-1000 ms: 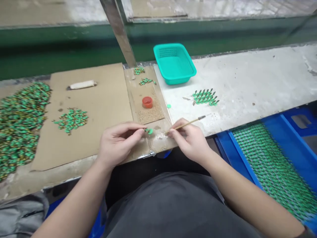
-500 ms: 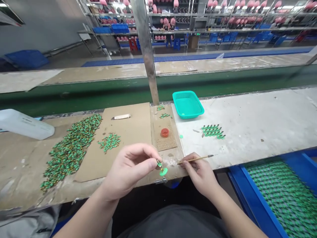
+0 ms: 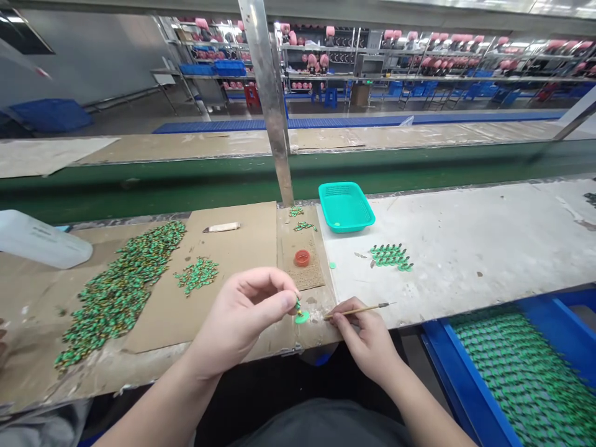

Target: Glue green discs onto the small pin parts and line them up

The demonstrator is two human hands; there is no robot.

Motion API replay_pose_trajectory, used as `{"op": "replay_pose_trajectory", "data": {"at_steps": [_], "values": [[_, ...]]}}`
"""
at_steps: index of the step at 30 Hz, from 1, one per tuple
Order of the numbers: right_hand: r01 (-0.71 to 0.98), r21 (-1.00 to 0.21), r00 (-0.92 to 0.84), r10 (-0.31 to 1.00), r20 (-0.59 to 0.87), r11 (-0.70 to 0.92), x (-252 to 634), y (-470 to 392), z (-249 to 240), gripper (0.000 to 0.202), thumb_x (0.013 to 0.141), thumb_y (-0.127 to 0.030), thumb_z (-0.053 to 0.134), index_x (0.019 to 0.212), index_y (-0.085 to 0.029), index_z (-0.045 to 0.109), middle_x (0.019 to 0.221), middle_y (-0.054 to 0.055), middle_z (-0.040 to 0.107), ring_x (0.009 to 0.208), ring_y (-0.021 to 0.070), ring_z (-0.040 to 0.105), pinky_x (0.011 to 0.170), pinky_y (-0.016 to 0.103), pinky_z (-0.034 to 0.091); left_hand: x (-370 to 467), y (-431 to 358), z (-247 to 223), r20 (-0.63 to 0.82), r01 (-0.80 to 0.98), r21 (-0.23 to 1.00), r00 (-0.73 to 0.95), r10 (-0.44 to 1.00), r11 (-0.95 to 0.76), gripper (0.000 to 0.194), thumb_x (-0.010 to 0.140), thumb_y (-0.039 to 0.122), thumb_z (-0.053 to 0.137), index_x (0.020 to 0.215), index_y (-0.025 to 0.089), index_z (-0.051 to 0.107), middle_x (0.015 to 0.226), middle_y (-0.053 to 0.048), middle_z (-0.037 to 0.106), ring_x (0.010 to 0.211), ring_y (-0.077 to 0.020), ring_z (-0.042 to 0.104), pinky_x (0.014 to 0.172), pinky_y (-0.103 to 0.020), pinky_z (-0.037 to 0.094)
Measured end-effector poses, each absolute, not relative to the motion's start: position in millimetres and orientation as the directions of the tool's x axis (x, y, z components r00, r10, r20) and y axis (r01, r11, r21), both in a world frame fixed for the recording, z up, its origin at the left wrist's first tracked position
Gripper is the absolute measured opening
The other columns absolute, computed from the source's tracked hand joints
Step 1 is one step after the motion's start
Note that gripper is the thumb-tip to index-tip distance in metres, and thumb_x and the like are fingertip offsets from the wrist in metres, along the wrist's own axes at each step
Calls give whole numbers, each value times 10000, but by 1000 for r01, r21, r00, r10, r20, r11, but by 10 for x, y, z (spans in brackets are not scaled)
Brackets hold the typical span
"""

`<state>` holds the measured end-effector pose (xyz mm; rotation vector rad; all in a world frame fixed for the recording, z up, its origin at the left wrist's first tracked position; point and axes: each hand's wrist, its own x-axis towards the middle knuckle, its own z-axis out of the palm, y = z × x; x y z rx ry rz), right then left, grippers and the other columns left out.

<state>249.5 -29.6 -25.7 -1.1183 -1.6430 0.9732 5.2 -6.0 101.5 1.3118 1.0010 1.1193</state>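
Between thumb and forefinger, my left hand (image 3: 254,307) pinches a small green and gold figure with a round green base (image 3: 302,317), held above the front of the table. Just to the right, my right hand (image 3: 365,332) is closed on a thin wooden brush (image 3: 361,310), whose tip points right. Beyond the hands, a small red cap (image 3: 302,258) sits on a brown board. A group of small green pieces on round bases (image 3: 390,255) stands on the white sheet, and a loose green disc (image 3: 332,265) lies near its left edge.
At the left are a large pile of green and gold pieces (image 3: 125,279), a smaller pile (image 3: 198,275), a white bottle (image 3: 44,239) and a wrapped tool (image 3: 223,228). A teal basket (image 3: 347,208) is behind. A metal post (image 3: 274,118) rises midway. A blue tray (image 3: 465,372) is lower right.
The view has tilted up and shifted slightly. The green base under my left fingers has turned a little. Both hands keep their holds.
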Motion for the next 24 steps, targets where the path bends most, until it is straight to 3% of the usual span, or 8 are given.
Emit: {"op": "replay_pose_trajectory", "data": {"at_steps": [9, 15, 24], "values": [[251, -923, -196, 949, 246, 291, 2499, -295, -259, 250, 1140, -370, 618, 994, -244, 776, 946, 82, 841, 885, 250, 853, 813, 350, 700, 77, -42, 986, 57, -70, 997, 223, 973, -42, 190, 866, 404, 948, 785, 258, 859, 676, -29, 763, 557, -113, 634, 547, -211, 545], [257, -923, -199, 951, 239, 285, 2500, -282, -247, 233, 1134, -343, 621, 997, -238, 777, 947, 80, 835, 882, 248, 844, 809, 355, 691, 72, -40, 1026, 166, -86, 985, 283, 945, -147, 217, 897, 497, 942, 836, 293, 901, 702, -29, 757, 607, -134, 666, 565, -225, 570], [224, -931, -201, 948, 246, 289, 2494, -290, -286, 193, 1128, -308, 625, 996, -239, 748, 917, 67, 808, 850, 229, 809, 790, 336, 649, 204, -98, 1028, 140, -413, 910, 388, 911, 37, 181, 917, 423, 922, 848, 262, 874, 661, -3, 688, 596, -102, 572, 533, -196, 494]]}}
